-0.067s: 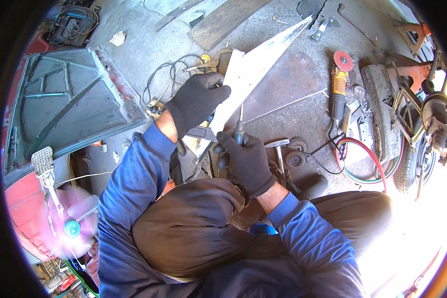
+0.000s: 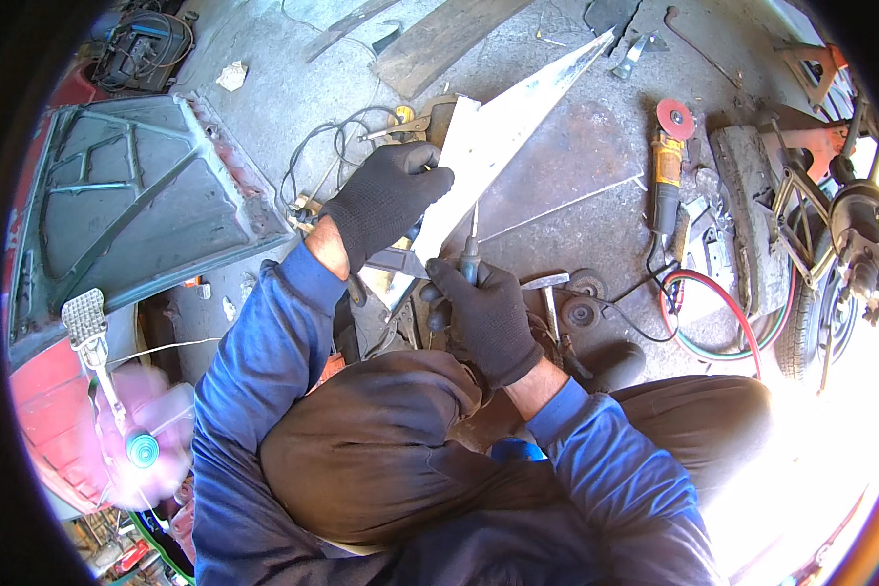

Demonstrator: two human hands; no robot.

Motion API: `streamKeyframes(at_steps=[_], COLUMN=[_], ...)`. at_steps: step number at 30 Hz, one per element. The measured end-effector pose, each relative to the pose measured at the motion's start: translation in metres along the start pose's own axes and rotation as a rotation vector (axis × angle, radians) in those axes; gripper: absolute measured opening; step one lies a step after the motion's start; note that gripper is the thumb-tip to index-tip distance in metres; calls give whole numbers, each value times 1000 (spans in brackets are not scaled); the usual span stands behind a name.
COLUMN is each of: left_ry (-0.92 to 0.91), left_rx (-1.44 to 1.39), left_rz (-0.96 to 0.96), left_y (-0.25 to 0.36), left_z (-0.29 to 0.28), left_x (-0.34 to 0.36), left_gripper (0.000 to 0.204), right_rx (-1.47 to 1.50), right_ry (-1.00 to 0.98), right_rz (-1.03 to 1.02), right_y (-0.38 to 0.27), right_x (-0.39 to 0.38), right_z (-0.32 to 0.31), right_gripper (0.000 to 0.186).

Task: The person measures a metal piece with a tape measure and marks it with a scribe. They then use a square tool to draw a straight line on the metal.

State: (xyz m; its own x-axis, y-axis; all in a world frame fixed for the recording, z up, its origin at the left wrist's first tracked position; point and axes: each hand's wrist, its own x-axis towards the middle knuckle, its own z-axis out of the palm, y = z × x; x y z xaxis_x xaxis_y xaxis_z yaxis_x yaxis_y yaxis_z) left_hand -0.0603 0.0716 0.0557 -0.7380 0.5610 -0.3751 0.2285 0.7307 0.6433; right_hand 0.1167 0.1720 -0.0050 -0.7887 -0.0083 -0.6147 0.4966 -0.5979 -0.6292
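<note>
A pale, bright sheet-metal piece (image 2: pixel 503 132), tapering to a point at the far right, is gripped along its left edge by my left hand (image 2: pixel 386 195) in a black knit glove. My right hand (image 2: pixel 486 317), gloved the same way, is closed around a screwdriver (image 2: pixel 471 262) with a grey-blue handle. Its thin shaft points up beside the sheet's lower right edge; whether the tip touches the metal I cannot tell. Below the sheet, a hammer (image 2: pixel 549 293) lies near my right hand. Locking pliers (image 2: pixel 405 129) rest beyond my left hand.
A flat rusty metal plate (image 2: pixel 576 161) lies on the floor ahead. An angle grinder (image 2: pixel 667 171) with a red disc stands right of it, near a red hose (image 2: pixel 723 288). At left are a grey panel (image 2: pixel 146 186) and a spinning fan (image 2: pixel 142 447). Wooden boards (image 2: pixel 444 44) lie at the back.
Only the blurred fan blades look different. My hands, the sheet and the screwdriver have not visibly moved.
</note>
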Motion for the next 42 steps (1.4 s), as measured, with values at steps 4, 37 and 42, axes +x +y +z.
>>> streamKeyframes(at_steps=[4, 37, 42], left_ry=[7, 48, 70], left_rx=[-18, 41, 91], left_rz=[-7, 163, 246], left_y=[1, -7, -12], left_z=[-2, -1, -1], left_x=[6, 8, 8], left_gripper=[31, 34, 34], right_rx=[8, 22, 45], right_ry=[-5, -7, -5], right_rz=[-53, -26, -63], right_y=[-2, -3, -2], right_x=[4, 6, 6], right_z=[-1, -1, -1], right_gripper=[27, 28, 30])
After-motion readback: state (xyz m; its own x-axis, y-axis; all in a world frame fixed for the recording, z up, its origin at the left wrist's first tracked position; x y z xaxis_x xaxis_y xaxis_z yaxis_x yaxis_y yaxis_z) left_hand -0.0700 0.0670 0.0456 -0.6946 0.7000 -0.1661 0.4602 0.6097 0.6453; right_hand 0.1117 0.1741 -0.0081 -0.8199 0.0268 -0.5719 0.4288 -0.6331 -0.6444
